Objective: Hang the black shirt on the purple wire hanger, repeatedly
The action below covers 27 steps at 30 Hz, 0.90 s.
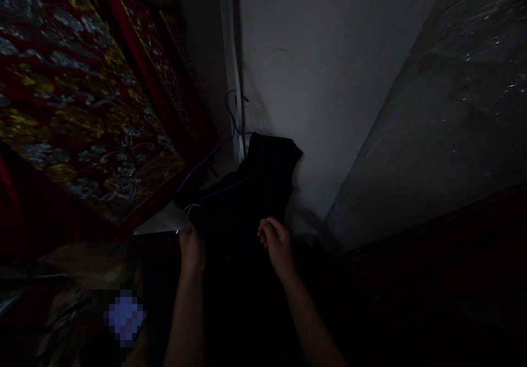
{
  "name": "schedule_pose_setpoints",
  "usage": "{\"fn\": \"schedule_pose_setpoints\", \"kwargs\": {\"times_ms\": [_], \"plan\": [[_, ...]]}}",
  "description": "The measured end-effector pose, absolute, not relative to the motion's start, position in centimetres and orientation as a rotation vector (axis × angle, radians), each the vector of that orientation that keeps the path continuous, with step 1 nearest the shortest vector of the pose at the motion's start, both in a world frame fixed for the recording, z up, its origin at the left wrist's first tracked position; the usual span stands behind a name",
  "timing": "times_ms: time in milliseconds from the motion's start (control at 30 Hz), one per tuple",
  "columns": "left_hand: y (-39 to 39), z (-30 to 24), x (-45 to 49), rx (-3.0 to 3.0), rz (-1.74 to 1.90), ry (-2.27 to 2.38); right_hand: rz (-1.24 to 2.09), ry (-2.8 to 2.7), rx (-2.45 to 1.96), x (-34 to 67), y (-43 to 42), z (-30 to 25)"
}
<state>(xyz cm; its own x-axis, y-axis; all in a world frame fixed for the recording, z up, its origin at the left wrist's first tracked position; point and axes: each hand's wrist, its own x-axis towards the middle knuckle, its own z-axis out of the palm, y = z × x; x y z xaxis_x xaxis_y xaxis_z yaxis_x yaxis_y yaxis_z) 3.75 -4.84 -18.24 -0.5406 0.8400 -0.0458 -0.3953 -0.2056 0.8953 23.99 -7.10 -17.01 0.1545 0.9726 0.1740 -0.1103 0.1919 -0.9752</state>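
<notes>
A black sleeveless garment [255, 186] hangs on a purple wire hanger [230, 131] hooked near a white vertical strip on the wall. My left hand [191, 246] grips the garment's left edge low down, fingers closed on the cloth. My right hand [275, 240] is at the garment's front right, fingers curled and pinching the fabric. The scene is very dim and the lower part of the garment is lost in shadow.
Red cloth with gold and silver embroidery [78, 92] hangs at the left. A white wall [329, 71] is behind. A grey plastic-covered surface [453, 114] slopes at the right above dark furniture [432, 279]. Dim clutter [74, 279] lies at the lower left.
</notes>
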Motion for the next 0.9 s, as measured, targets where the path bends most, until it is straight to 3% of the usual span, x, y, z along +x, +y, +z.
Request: {"fn": "schedule_pose_setpoints", "kwargs": {"times_ms": [333,533,900], "plan": [[-6.2,-16.9,3.3,0.831,1.663,1.235,0.993,-1.104,-1.115,24.6,-6.2,-19.1],[-7.8,-14.5,5.0,0.773,1.665,1.016,1.004,-1.294,-1.273,25.5,-5.7,-21.2],[-10.5,-11.8,10.0,1.248,1.734,1.230,1.259,-1.682,-0.836,22.4,-10.6,-14.7]]}}
